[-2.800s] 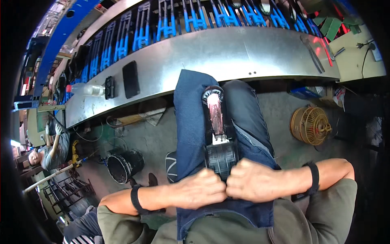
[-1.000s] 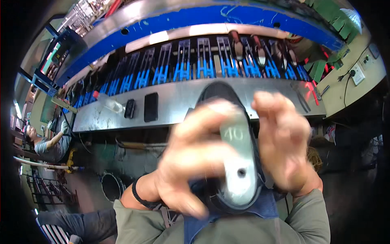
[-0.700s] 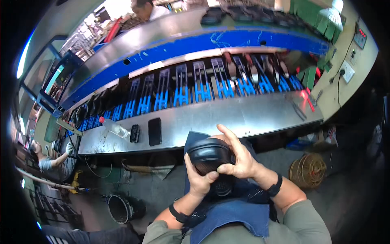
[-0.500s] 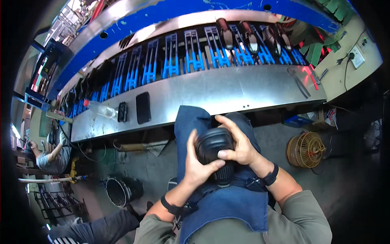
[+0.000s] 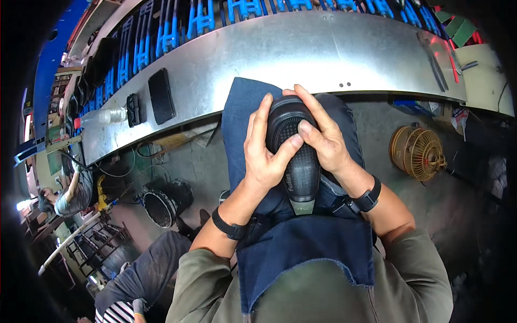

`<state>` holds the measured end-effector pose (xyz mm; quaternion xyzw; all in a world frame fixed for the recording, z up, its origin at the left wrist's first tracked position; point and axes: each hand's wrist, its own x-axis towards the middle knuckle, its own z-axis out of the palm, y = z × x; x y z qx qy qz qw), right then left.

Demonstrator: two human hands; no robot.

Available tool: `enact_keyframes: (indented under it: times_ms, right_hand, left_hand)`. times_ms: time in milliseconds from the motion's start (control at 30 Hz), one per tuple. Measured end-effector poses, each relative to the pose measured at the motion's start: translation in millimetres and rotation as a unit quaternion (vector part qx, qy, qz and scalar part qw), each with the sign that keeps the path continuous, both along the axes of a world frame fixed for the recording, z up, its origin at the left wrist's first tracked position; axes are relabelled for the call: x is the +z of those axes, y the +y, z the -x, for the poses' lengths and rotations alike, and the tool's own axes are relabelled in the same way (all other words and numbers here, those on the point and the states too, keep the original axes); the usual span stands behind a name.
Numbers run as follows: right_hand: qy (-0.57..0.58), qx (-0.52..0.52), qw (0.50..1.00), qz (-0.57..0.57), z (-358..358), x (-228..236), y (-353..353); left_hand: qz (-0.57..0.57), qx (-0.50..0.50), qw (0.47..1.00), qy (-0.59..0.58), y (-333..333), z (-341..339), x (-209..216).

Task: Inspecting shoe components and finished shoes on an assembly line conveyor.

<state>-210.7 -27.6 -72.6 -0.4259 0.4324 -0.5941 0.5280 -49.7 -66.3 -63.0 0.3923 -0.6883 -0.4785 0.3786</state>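
A black shoe [image 5: 302, 175] rests over my lap, its textured sole turned up. The rounded end points away from me, and a small pale plate marks the near end. My left hand [image 5: 263, 156] is wrapped round its left side, thumb pressed on the sole. From the right, my right hand [image 5: 329, 148] grips the other side, its thumb close to the left one. The shoe's underside is hidden. Beneath my forearms lies a dark blue apron [image 5: 307, 247] over my legs.
A metal bench [image 5: 258, 48] runs ahead, backed by blue rack forks [image 5: 167, 32]. On it lie a phone [image 5: 161, 96], a black case [image 5: 133, 110], a plastic bottle [image 5: 105, 117] and pincers [image 5: 433, 62]. A bucket [image 5: 159, 209] and a round wicker-like object [image 5: 414, 151] stand below. Two people are at left.
The shoe has been tipped, so its sole now shows at full length. My thumbs have shifted up onto it, closer together. The view has tilted downward.
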Motion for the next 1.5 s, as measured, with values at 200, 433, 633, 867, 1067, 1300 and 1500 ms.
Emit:
enact_keyframes:
  times_ms: [200,433,633,867,1067,1300,1500]
  right_hand:
    - [0.045,-0.045,0.998,-0.005,-19.6,-9.5,16.2]
    - [0.273,0.016,0.960,0.054,40.1,29.6,82.3]
    - [0.190,-0.160,0.969,0.012,123.8,45.4,75.9]
    - [0.107,-0.173,0.977,-0.059,104.6,-6.4,61.2]
    - [-0.016,0.027,0.977,-0.213,157.8,12.0,-83.9]
    - [0.596,-0.229,0.767,-0.064,246.2,-81.0,-362.4]
    - [0.544,-0.039,0.829,-0.123,224.1,-103.8,-429.0]
  left_hand:
    - [-0.108,0.108,0.983,0.101,20.7,0.2,4.0]
    - [-0.376,0.123,0.826,0.401,9.1,-35.5,45.3]
    - [-0.036,-0.086,0.977,-0.192,62.4,-52.6,17.0]
    - [0.163,-0.277,0.927,-0.194,3.8,22.4,30.2]
    - [-0.079,-0.185,0.956,-0.213,-94.7,38.8,47.3]
    - [-0.122,0.174,0.974,-0.080,-365.4,-8.4,9.4]
    - [0.012,0.160,0.926,-0.341,-467.9,-140.1,-70.6]
